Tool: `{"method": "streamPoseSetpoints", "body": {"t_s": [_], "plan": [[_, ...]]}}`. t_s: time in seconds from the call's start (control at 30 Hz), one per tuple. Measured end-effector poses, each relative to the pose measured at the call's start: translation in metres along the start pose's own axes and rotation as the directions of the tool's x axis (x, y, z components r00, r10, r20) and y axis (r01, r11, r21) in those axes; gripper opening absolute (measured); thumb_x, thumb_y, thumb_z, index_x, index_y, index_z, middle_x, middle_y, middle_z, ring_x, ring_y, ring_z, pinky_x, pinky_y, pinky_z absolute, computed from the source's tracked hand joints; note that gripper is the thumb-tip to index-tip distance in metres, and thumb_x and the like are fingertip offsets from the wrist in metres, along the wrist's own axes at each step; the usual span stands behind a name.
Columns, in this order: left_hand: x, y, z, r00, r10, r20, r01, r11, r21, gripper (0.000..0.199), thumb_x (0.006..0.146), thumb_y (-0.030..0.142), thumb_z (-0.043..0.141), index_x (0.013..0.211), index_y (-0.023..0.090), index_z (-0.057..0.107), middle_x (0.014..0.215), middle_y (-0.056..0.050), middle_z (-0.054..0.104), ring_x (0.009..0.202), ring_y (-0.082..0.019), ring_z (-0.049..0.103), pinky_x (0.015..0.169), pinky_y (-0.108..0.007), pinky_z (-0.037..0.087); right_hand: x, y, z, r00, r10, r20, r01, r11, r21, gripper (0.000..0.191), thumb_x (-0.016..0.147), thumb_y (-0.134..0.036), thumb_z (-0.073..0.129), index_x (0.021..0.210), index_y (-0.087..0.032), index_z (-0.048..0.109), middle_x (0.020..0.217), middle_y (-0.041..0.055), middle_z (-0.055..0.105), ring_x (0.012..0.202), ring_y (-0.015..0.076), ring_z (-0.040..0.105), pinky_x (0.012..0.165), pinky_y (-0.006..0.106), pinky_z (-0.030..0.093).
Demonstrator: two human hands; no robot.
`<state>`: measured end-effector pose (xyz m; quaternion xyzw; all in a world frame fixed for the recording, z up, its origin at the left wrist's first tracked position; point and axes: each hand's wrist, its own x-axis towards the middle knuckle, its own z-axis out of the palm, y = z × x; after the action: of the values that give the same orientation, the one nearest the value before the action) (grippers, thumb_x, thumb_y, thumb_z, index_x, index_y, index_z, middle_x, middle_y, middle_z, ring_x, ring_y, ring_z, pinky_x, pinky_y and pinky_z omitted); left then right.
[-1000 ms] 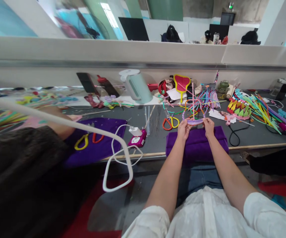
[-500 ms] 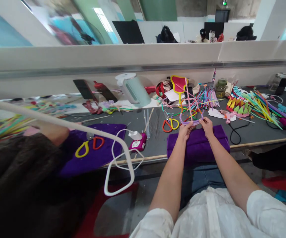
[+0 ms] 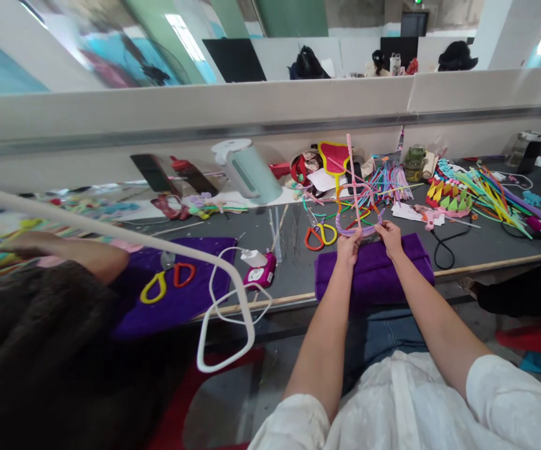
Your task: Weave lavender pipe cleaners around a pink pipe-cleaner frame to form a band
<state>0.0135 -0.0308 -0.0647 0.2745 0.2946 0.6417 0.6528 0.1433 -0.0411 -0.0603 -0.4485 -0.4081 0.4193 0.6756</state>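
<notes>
Both my hands pinch the near edge of a frame of bent pipe cleaners (image 3: 355, 185), pink in the middle with orange and lilac around it. My left hand (image 3: 348, 245) is closed on its lower left part. On the lower right, my right hand (image 3: 389, 239) is closed on the lilac edge. Beneath my wrists lies a folded purple cloth (image 3: 373, 278) at the table's front edge. Scissors (image 3: 321, 236) with one red and one yellow handle rest just left of my left hand. The exact spots under my fingertips are hidden.
Left of the scissors are a magenta power box (image 3: 261, 272) with a white plug and cable. A pale kettle (image 3: 246, 172) stands behind. Bundled pipe cleaners (image 3: 505, 200) and a glue gun (image 3: 432, 217) lie right. A co-worker's arm (image 3: 87, 253) reaches over the table at left.
The upright pink strip of the frame has swung slightly and stands straighter. My hands keep their hold. The co-worker's arm at left has extended further left, and the view has shifted slightly.
</notes>
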Motion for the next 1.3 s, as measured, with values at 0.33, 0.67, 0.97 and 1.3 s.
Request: {"method": "streamPoseSetpoints", "body": {"t_s": [0.33, 0.67, 0.97, 1.3], "plan": [[0.001, -0.001, 0.0, 0.999, 0.022, -0.034, -0.024, 0.999, -0.046, 0.04, 0.048, 0.019, 0.088, 0.081, 0.015, 0.067, 0.076, -0.003, 0.071, 0.074, -0.017, 0.068, 0.08, -0.033, 0.054, 0.002, 0.004, -0.003, 0.998, -0.054, -0.039, 0.05, 0.994, -0.095, 0.03, 0.067, -0.047, 0.066, 0.073, -0.018, 0.062, 0.061, -0.0036, 0.054, 0.051, 0.0097, 0.042, 0.047, 0.023, 0.036], [0.0, 0.0, 0.0, 1.0, 0.016, -0.022, -0.016, 1.0, -0.022, 0.039, 0.05, 0.022, 0.087, 0.082, 0.014, 0.067, 0.077, -0.003, 0.072, 0.072, -0.016, 0.068, 0.078, -0.033, 0.054, -0.001, 0.002, -0.003, 0.999, -0.038, 0.037, 0.041, 0.996, -0.08, 0.026, 0.068, -0.044, 0.065, 0.07, -0.019, 0.058, 0.057, -0.0055, 0.049, 0.047, 0.0085, 0.038, 0.044, 0.022, 0.032], [-0.003, 0.001, 0.003, 0.999, 0.018, -0.042, -0.017, 1.0, 0.018, 0.041, 0.046, 0.024, 0.089, 0.078, 0.012, 0.065, 0.074, -0.004, 0.071, 0.068, -0.016, 0.067, 0.078, -0.034, 0.054, -0.003, -0.001, -0.001, 0.998, -0.061, 0.014, 0.062, 0.995, -0.073, 0.03, 0.063, -0.045, 0.069, 0.07, -0.018, 0.058, 0.057, -0.0054, 0.052, 0.049, 0.0086, 0.039, 0.048, 0.023, 0.033], [0.001, -0.006, 0.007, 0.985, 0.06, -0.161, -0.044, 0.994, 0.098, 0.04, 0.049, 0.028, 0.087, 0.077, 0.01, 0.067, 0.069, -0.004, 0.069, 0.06, -0.016, 0.065, 0.065, -0.034, 0.057, -0.002, 0.003, -0.002, 0.994, -0.102, -0.043, 0.091, 0.975, -0.203, 0.034, 0.067, -0.05, 0.064, 0.074, -0.017, 0.061, 0.06, -0.0018, 0.058, 0.055, 0.0122, 0.046, 0.051, 0.024, 0.038]]}}
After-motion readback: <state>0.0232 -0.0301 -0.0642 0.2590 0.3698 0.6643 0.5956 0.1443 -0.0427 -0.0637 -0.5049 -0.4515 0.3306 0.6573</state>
